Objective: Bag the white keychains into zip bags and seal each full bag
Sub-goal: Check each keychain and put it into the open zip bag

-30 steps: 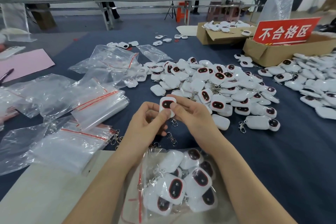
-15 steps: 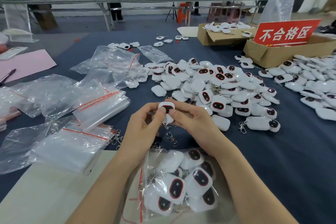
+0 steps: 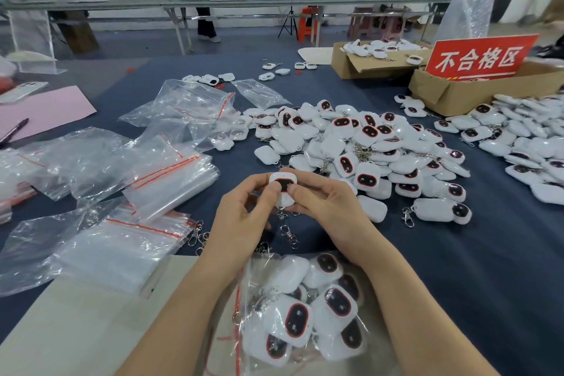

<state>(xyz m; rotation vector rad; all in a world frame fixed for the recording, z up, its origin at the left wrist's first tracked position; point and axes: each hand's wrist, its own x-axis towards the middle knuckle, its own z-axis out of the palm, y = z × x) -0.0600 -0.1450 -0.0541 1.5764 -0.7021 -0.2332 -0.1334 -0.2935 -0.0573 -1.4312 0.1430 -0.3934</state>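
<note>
Dark blue cloth desk (image 3: 457,268) is crowded. A big heap of white rounded plastic keychains (image 3: 360,143) with dark red-rimmed faces lies mid-desk. Left of the heap are stacks of clear zip bags with red seal strips (image 3: 171,180), and behind it a brown cardboard box with red sign (image 3: 451,91). In front of the heap, a clear zip bag part-filled with keychains (image 3: 305,308) lies between the forearms. Same two-hand pinch as a second ago, item barely moved. Left hand (image 3: 241,223) and right hand (image 3: 329,210) curl round one white keychain (image 3: 283,189) just in front of the heap, thumbs on its dark face, metal clasp (image 3: 289,234) trailing below.

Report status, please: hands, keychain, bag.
Hands: left hand and right hand hold one white keychain. Part-filled zip bag lies close by. Nothing seen in the way.
</note>
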